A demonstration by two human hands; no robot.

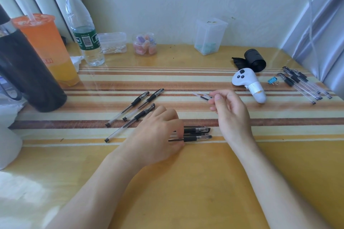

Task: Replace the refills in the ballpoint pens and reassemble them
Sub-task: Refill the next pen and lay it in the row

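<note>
You see a yellow wooden table [186,182] crossed by brown-and-cream stripes, black-gripped clear plastic pens [197,138], an orange cup [46,42].

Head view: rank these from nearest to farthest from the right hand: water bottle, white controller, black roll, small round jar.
1. White controller, on the table just right of the right hand.
2. Black roll, behind the controller.
3. Small round jar, at the back, left of centre.
4. Water bottle, far left at the back.
</note>
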